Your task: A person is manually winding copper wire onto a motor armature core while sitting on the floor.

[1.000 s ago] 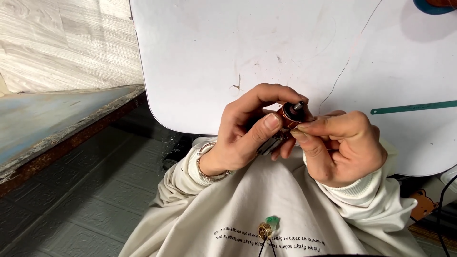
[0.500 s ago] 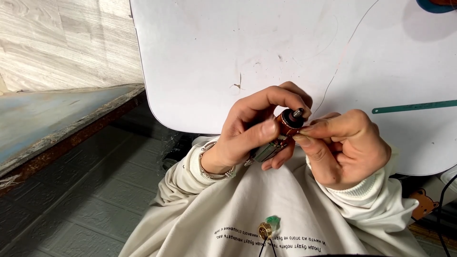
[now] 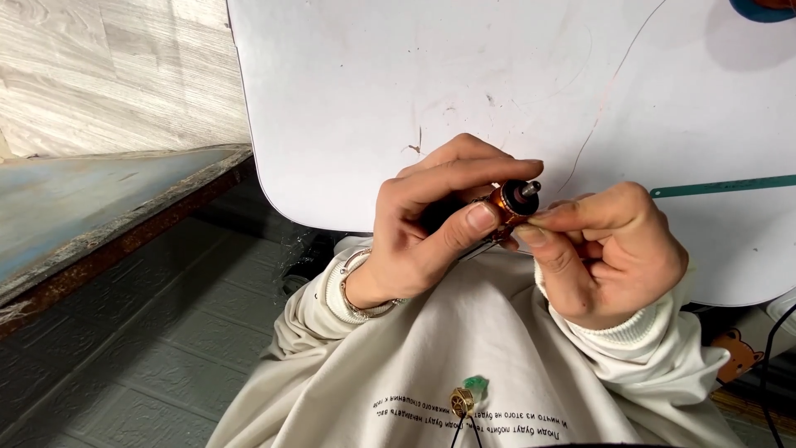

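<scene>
We note a small rotor [image 3: 512, 202], wound with copper-coloured wire, its dark cap and short metal shaft tilted up to the right, held above the white worktop's [image 3: 348, 99] near edge.

A copper-orange wound coil with a black cap and silver metal tip [image 3: 512, 199] is showing at frame centre, against a plain white tabletop [image 3: 348, 91]. A thin teal-green strip [image 3: 721, 186] is lying at right. Cream ribbed-cuff sleeves [image 3: 332, 290] are showing below, over grey patterned floor tiles [image 3: 149, 365].
</scene>
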